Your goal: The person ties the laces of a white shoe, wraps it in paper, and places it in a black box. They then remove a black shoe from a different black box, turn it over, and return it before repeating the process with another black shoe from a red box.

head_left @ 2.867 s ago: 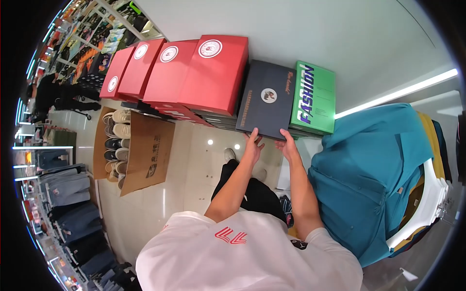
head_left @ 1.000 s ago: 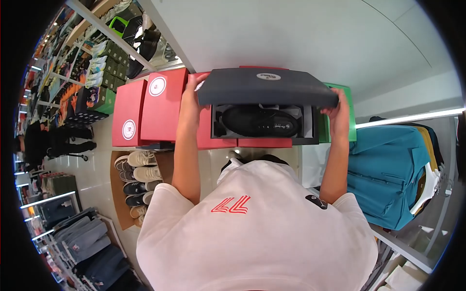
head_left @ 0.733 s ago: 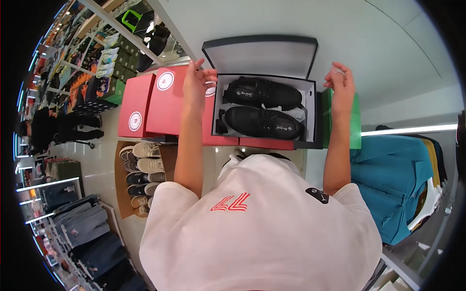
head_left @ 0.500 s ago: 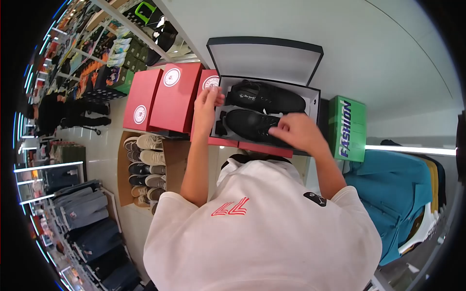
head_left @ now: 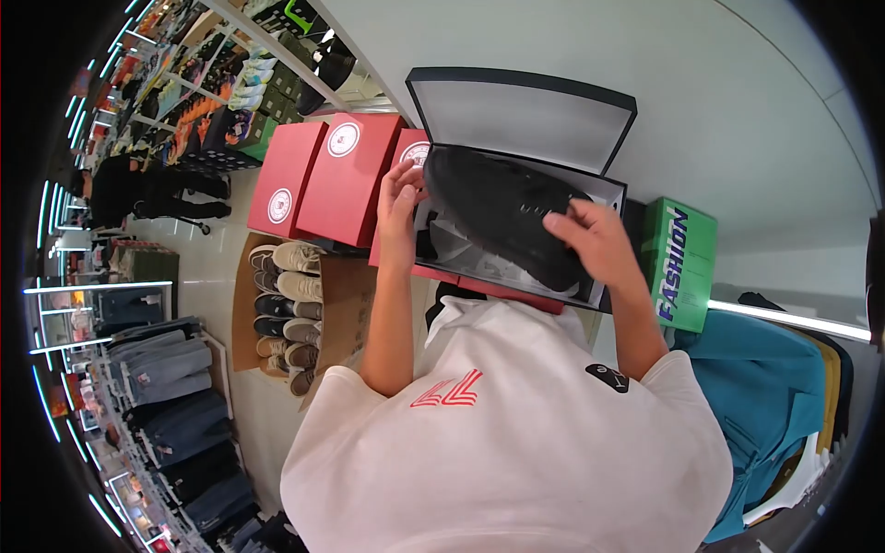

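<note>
A black lace-up shoe (head_left: 493,207) is raised at a tilt over an open shoebox (head_left: 604,189), its toe to the upper left. My right hand (head_left: 601,241) grips it near the opening, thumb on top. Close to the toe and the box's left side is my left hand (head_left: 402,198), fingers apart and slightly bent, with nothing in it. Pale wrapping paper (head_left: 452,244) shows inside the box below the shoe. The box lid (head_left: 525,115) stands up at the back. The raised shoe covers most of the second black shoe.
Red shoeboxes (head_left: 346,180) stand left of the open box, a green box (head_left: 687,263) right of it. A carton (head_left: 346,304) on the floor holds several pairs of shoes. Teal clothing (head_left: 756,387) hangs at the right, jeans (head_left: 171,369) at the left. A person (head_left: 138,189) is farther off.
The nearer black shoe has come up out of the box in my right hand, baring paper beneath. My left hand stays by the box's left side. The view has shifted slightly.
</note>
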{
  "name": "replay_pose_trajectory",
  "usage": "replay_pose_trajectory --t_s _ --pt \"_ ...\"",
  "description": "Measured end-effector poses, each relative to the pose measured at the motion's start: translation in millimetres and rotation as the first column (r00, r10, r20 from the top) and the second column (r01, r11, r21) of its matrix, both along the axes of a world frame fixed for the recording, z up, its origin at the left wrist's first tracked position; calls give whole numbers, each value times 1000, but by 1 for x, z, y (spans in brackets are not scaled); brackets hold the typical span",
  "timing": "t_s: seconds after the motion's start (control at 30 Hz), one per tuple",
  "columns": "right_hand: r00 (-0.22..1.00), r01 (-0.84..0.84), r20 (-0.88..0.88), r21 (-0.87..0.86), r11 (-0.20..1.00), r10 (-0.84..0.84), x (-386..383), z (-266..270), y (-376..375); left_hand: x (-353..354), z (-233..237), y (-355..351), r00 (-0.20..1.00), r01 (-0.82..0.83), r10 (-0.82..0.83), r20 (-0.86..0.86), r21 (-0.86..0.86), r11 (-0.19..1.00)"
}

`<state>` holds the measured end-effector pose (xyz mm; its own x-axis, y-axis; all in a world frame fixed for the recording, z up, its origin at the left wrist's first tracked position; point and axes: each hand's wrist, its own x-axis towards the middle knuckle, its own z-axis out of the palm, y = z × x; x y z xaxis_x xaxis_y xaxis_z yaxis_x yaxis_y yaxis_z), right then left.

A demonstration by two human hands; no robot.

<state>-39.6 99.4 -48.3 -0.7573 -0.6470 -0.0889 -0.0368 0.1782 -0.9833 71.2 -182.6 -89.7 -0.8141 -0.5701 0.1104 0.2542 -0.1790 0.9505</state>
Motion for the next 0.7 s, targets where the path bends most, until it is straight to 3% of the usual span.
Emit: replay_pose_trajectory --t_s 0.07,0.13,0.17,0.23,0.27,0.3,0.33,0.4,0.43,0.47,0.53,0.6,0.7 --pt "981 45 196 -226 973 0 -6 26 -7 -4 16 15 998 52 -53 -22 -21 998" --pt "982 58 188 -227 972 -15 -8 29 -17 -18 39 43 952 225 -179 -248 172 959" --pt "980 72 195 -219 973 -29 -8 30 -21 -26 38 50 950 224 -177 -256 168 960" --pt "991 30 131 -171 985 -7 -4 30 -28 -29 35 61 984 179 -177 -29 177 968" --pt "998 -5 66 -123 992 14 -3 30 -30 -29 33 60 985 174 -171 -29 180 968" --pt "998 -10 58 -123 992 17 -5 33 -29 -36 34 57 988 155 -149 -44 367 917" --pt "973 25 -224 -147 989 -57 -9 38 -27 -43 36 55 990 141 -131 -57 539 830" --pt "697 73 -690 -205 976 -197 -11 41 -15 -48 38 52 991 133 -119 -63 615 777" --pt "798 -10 -593 -187 982 -105 -13 37 -7 -51 36 48 989 147 -110 -98 681 717" --pt "803 -6 -586 -184 983 -105 -7 34 -6 -52 35 47 987 160 -97 -128 740 653" --pt "959 19 -277 -167 986 -66 12 33 -14 -54 37 51 990 142 -100 -101 738 660" --pt "972 -25 -232 -204 979 -24 19 20 -26 -53 37 59 985 170 -108 -132 723 669" --pt "979 118 -151 -140 983 -139 25 12 -37 -51 27 57 986 169 -106 -132 749 641"
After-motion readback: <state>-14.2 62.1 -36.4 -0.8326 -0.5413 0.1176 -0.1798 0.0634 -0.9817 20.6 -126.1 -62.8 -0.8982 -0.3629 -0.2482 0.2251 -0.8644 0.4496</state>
